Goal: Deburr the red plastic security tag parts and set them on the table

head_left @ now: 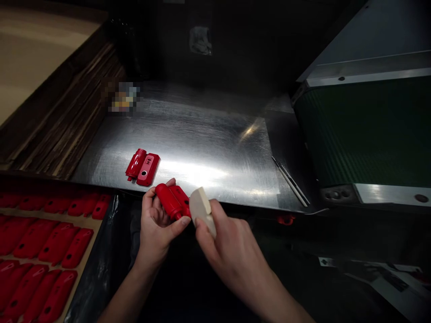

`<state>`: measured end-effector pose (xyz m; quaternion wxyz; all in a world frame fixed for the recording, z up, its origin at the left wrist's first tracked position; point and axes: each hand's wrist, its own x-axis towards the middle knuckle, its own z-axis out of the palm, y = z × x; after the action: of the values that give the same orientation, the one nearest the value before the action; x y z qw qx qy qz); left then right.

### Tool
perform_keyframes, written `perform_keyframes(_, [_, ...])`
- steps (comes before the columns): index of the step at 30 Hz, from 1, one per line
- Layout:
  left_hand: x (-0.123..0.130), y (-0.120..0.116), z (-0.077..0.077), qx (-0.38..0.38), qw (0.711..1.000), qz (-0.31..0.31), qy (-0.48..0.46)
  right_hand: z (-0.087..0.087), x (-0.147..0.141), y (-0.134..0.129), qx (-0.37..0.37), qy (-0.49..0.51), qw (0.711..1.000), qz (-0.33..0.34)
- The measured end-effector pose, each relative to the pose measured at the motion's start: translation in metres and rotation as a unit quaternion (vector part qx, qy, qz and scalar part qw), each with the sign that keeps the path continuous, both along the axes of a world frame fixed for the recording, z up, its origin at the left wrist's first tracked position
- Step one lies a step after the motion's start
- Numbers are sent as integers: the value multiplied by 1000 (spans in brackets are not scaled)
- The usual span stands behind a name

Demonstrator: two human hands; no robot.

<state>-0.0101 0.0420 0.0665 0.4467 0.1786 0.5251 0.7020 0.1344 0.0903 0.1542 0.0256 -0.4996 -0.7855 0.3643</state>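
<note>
My left hand (156, 220) is closed around a glossy red part (169, 201) with a rounded barrel and a flatter side, held just in front of the metal table's near edge. Pinched in my right hand (222, 229) is a flat beige-grey pad (201, 207) with a pale edge. Its left side meets or overlaps the right end of the red part; whether they touch is unclear. Another red part (148, 169), with a barrel and a flat side bearing a dark round hole, lies on the metal table (202, 143) beyond my left hand.
Red parts (52, 242) lie in rows at the lower left. Stacked brown sheets (67, 103) stand at the upper left. Thin pen-like tools (290, 181) lie at the table's right end, beside a green conveyor belt (370, 134). A blurred patch is at the back left.
</note>
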Motion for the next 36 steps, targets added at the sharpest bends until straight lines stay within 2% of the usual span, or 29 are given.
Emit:
perform_keyframes(3, [-1, 0, 0, 8, 1000, 8, -22, -5, 1, 6, 21, -31, 999, 10])
perform_keyframes(6, [0, -2, 2, 21, 996, -5, -82, -15, 12, 25, 79, -92, 991, -60])
perform_keyframes(7, [1, -3, 2, 25, 994, -15, -103, -18, 17, 31, 62, -70, 992, -89])
perform_keyframes(9, [3, -5, 2, 35, 989, -31, -138, -22, 27, 39, -33, 46, 988, -142])
perform_keyframes(11, [5, -7, 1, 45, 984, -39, -166, -24, 34, 40, -169, 189, 951, -175])
perform_keyframes(13, [8, -8, 0, 57, 981, -51, -178, -25, 35, 33, -299, 300, 889, -176])
perform_keyframes(15, [10, -8, -1, 75, 976, -95, -179, -26, 32, 25, -395, 369, 824, -172])
perform_keyframes(17, [11, -9, -2, 95, 969, -147, -173, -27, 27, 17, -435, 407, 782, -182])
perform_keyframes(19, [10, -10, -4, 94, 969, -177, -147, -29, 25, 14, -437, 422, 767, -205])
perform_keyframes(21, [5, -12, -8, 73, 978, -178, -80, -32, 25, 16, -423, 419, 771, -224])
perform_keyframes(23, [-3, -16, -12, 38, 986, -161, 15, -38, 25, 24, -394, 408, 789, -235])
perform_keyframes(26, [-20, -23, -17, -22, 984, -107, 143, -50, 22, 45, -328, 390, 828, -234])
perform_keyframes(30, [-48, -31, -14, -60, 968, -16, 245, -55, 13, 76, -261, 393, 856, -211])
perform_keyframes(31, [-57, -32, -11, -59, 962, 6, 268, -54, 12, 82, -237, 380, 871, -202])
perform_keyframes(33, [-77, -31, -3, -53, 942, 37, 330, -49, 15, 87, -149, 311, 919, -192])
perform_keyframes(34, [-89, -30, 2, -51, 926, 38, 373, -46, 18, 88, -89, 261, 941, -197])
perform_keyframes(36, [-115, -26, 10, -52, 878, 10, 475, -43, 28, 85, 7, 179, 961, -211])
